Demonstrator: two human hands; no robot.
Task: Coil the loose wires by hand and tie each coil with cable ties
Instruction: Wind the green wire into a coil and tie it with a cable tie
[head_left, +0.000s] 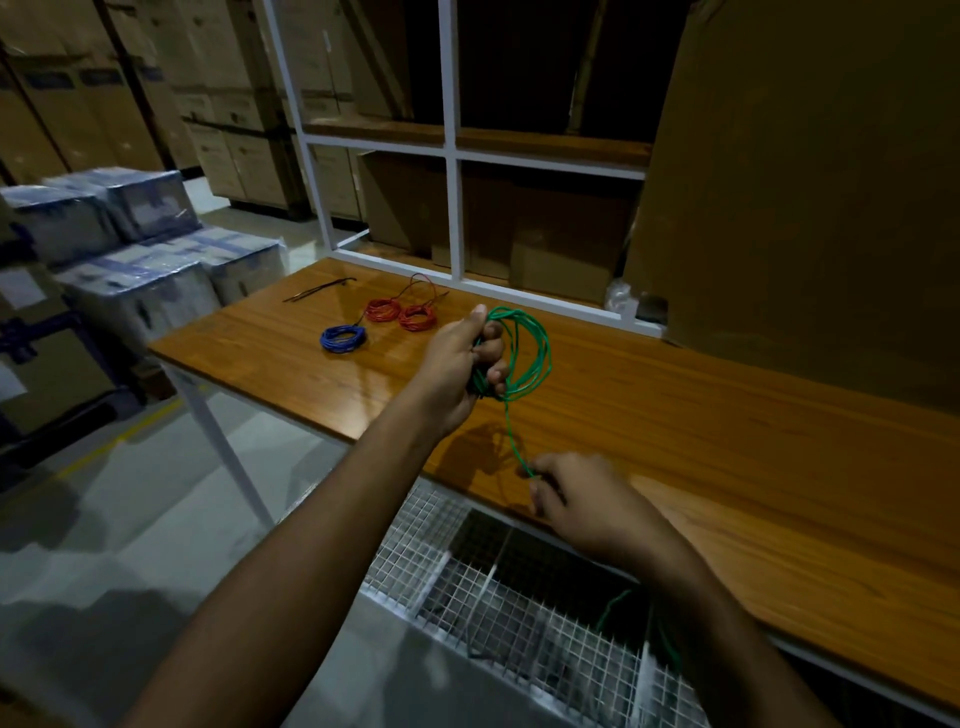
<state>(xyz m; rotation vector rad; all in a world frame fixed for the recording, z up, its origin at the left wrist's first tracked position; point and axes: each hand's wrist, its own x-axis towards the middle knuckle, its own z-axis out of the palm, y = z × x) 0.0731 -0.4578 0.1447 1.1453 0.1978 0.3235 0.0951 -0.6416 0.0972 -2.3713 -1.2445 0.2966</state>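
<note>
Green wire (524, 353) coil gripped in left hand (457, 369), right hand (582, 504) pinching strand

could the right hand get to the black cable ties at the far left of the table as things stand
Probably not right away. The right hand pinches the green wire, and the left hand with its green coil sits across the path to the cable ties. The tabletop between is otherwise open.
</note>
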